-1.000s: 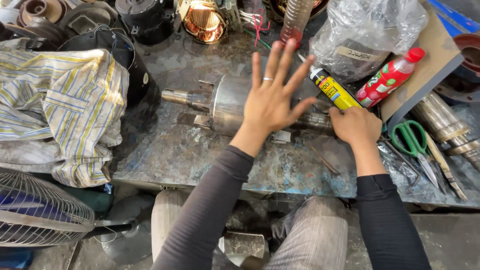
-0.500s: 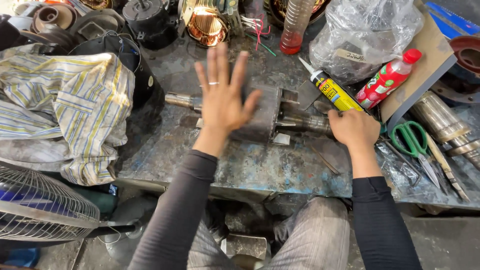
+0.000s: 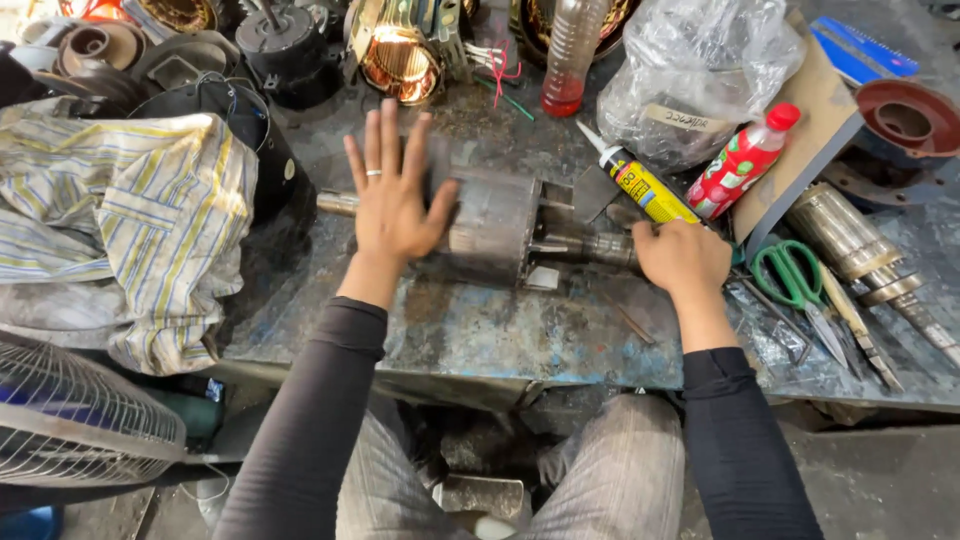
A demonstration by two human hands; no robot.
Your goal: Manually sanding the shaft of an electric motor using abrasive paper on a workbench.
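Note:
A grey metal motor rotor (image 3: 492,222) lies on its side on the worn blue bench (image 3: 500,335), its shaft running left and right. My left hand (image 3: 392,195) is spread flat with fingers apart, palm against the rotor's left end; a ring is on one finger. My right hand (image 3: 683,257) is closed around the right end of the shaft (image 3: 585,246). A yellow sealant tube (image 3: 640,186) lies just beyond my right hand.
A striped cloth (image 3: 115,230) lies at the left, a fan grille (image 3: 70,420) below it. Green-handled scissors (image 3: 795,285), a red bottle (image 3: 745,158), a plastic bag (image 3: 700,75) and metal cylinders (image 3: 850,245) are at the right. Copper-wound motor parts (image 3: 400,55) crowd the back.
My left hand has slid left along the rotor with fingers spread, from over its right part to its left end. My right hand has stayed on the shaft.

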